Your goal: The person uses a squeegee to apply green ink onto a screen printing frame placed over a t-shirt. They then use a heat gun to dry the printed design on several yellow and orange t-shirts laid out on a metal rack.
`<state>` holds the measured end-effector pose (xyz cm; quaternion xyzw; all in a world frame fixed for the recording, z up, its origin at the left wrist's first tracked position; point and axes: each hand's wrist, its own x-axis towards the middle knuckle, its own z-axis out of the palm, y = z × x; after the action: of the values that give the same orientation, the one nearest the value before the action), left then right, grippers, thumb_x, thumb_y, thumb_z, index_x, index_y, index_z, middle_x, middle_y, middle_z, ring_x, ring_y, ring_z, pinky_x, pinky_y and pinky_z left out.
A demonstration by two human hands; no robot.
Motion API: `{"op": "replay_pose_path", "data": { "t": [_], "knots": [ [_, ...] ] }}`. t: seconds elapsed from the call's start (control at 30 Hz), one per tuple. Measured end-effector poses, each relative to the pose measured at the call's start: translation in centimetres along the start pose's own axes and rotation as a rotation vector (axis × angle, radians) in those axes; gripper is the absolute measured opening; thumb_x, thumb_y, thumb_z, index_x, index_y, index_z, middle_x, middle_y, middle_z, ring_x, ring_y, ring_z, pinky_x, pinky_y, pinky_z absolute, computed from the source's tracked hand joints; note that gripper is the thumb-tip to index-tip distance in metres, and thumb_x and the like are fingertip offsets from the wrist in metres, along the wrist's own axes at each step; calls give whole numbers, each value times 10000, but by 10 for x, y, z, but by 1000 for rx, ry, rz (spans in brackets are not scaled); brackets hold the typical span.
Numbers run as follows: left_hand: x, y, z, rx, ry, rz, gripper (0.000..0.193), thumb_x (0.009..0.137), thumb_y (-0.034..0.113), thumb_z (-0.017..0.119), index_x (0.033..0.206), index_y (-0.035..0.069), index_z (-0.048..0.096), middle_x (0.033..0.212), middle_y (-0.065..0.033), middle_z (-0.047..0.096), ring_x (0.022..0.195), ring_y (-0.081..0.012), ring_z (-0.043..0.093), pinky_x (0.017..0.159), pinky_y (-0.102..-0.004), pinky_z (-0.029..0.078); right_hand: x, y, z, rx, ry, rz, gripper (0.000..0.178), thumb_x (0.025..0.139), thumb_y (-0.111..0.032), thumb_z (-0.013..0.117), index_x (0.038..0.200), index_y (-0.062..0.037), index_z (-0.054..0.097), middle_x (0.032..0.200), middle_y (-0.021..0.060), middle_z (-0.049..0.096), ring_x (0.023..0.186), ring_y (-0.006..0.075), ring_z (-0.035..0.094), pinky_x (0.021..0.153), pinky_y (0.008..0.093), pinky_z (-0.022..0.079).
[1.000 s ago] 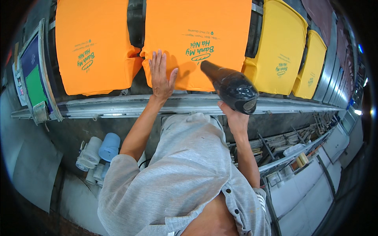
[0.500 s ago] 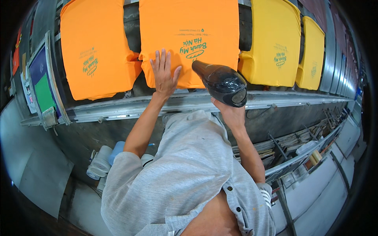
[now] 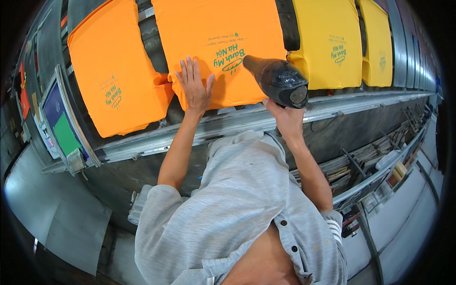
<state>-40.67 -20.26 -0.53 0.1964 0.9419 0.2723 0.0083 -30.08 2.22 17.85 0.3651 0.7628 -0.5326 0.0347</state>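
Note:
My left hand [image 3: 194,88] lies flat with fingers spread on an orange shirt [image 3: 180,28], left of its green print. The shirt is stretched over a flat board. A dark, glossy hair dryer [image 3: 278,78] is gripped in my right hand [image 3: 286,118], mostly by its handle, which the body of the dryer and my fingers hide. Its nozzle points left and away, close to the right end of the print [image 3: 230,61]. Whether the nozzle touches the fabric I cannot tell.
Another orange shirt [image 3: 111,61] is spread at the left, and two yellow shirts, a near one [image 3: 325,57] and a farther one [image 3: 377,47], at the right. A metal rail [image 3: 237,122] runs along the front edge. At the far left leans a printing screen [image 3: 64,121] with green ink.
The view has tilted slightly. The dryer's nozzle has shifted from just below the print to its right side. My left hand stays flat on the orange shirt.

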Motion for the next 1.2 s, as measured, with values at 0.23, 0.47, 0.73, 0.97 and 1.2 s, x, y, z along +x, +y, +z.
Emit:
{"op": "replay_pose_path", "data": {
  "t": [0.23,0.47,0.73,0.97,1.2],
  "knots": [
    [-10,0,0,-13,-14,-22,768,988,394,624,1536,-62,338,1652,-246,240,1556,-428,122,1219,-634,67,10,-3,0,65,30,16,184,779,-95,797,916,20,751,802,111,759,739,174,714,703,336,535],
    [-9,5,5,-1,-29,5,774,988,396,622,1558,-32,317,1663,-225,229,1564,-411,111,1225,-624,59,39,-1,-2,-23,17,-73,259,804,-87,798,1036,3,728,860,25,702,659,100,581,562,266,494],
    [-7,0,10,38,-66,41,768,1015,423,563,1570,-32,289,1667,-218,228,1563,-400,132,1239,-590,70,71,-17,32,110,44,-71,317,731,-197,829,952,17,747,811,134,749,746,216,708,721,346,543],
    [-41,-1,3,85,-33,30,762,999,378,597,1555,-53,305,1658,-239,237,1555,-413,156,1237,-592,103,33,-11,27,147,-97,-27,318,722,-202,822,930,22,736,837,137,745,775,236,710,732,358,547],
    [-100,38,-5,-140,-185,75,776,980,313,640,1569,-42,280,1670,-241,201,1561,-398,154,1241,-566,112,-35,26,3,192,-64,-219,312,796,-145,832,1039,22,726,994,130,764,898,264,729,819,369,555]
  ]
}}
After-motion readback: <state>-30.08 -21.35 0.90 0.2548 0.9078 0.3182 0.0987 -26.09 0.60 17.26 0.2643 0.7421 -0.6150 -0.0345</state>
